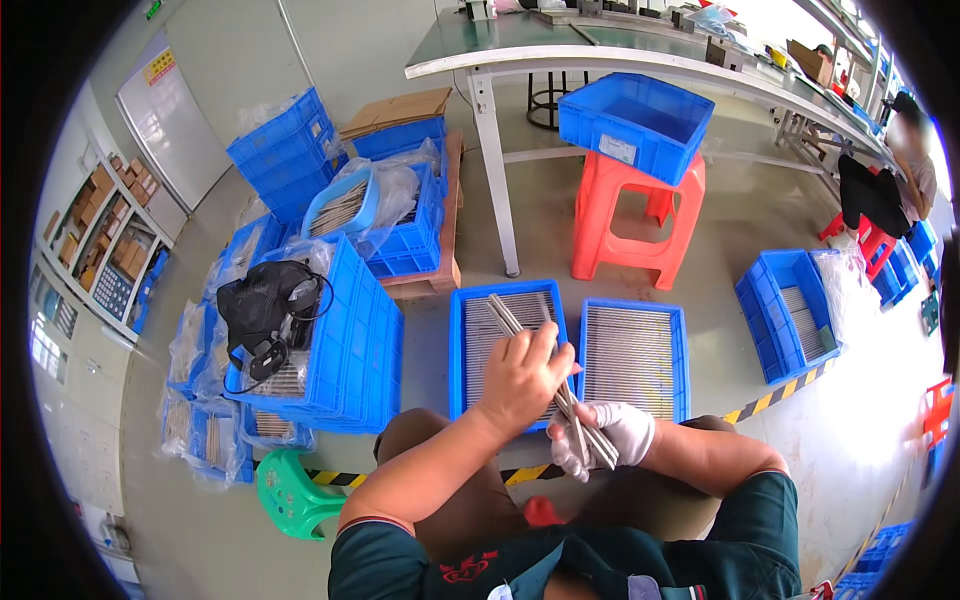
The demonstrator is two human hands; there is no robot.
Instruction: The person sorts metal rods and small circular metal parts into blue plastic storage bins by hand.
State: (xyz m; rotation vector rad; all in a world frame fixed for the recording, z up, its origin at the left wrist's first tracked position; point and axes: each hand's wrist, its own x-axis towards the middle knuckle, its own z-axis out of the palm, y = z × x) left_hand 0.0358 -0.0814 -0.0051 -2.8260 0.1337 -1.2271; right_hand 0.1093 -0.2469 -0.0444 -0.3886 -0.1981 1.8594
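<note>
A bundle of thin grey metal rods (566, 398) slants across in front of me, held in both hands. My left hand (522, 374), bare, is closed around its upper part, and several rod ends stick out beyond the fingers. My right hand (628, 432), in a white glove, grips the lower part, with the rod ends fanning out below the palm. Under the upper rod ends lies a blue tray (456, 345) lined with parallel rods, partly hidden by my left hand. To its right, a second blue tray (683, 350) holds a row of similar rods.
At left, a stack of blue crates (350, 345) carries a black bag (262, 305). A green stool (292, 490) stands nearer. Ahead, a red stool (632, 225) bears a blue crate (640, 115) beside a workbench (500, 50). Another crate (765, 330) is at right; a person (905, 170) sits beyond.
</note>
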